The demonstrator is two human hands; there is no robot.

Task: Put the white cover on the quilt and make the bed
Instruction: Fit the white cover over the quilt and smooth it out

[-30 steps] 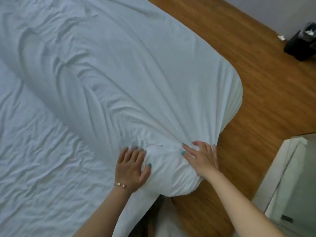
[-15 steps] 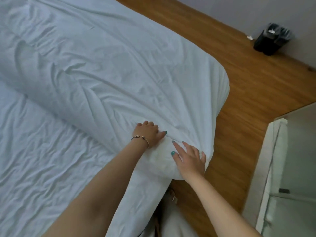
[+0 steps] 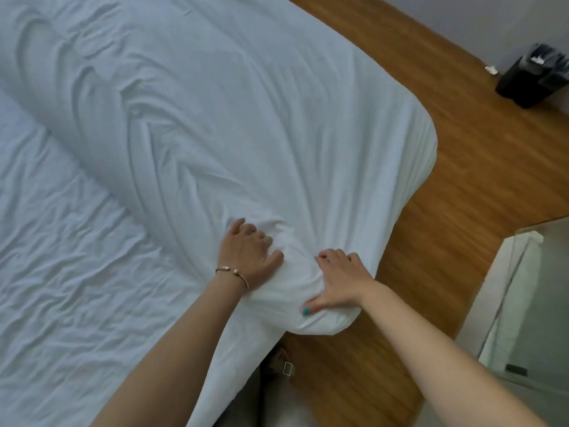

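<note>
Both arms are bare, without sleeves. The left wrist wears a thin open bracelet [image 3: 233, 271] of rose-gold colour. The right thumbnail [image 3: 305, 310] has teal polish.

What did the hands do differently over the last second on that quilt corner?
The left hand slid further up the quilt and curled its fingers into the cloth. The right hand went from lying flat to gripping the corner bulge, thumb spread below. The quilt stays folded over the bed sheet, its corner hanging over the wooden floor.
</note>
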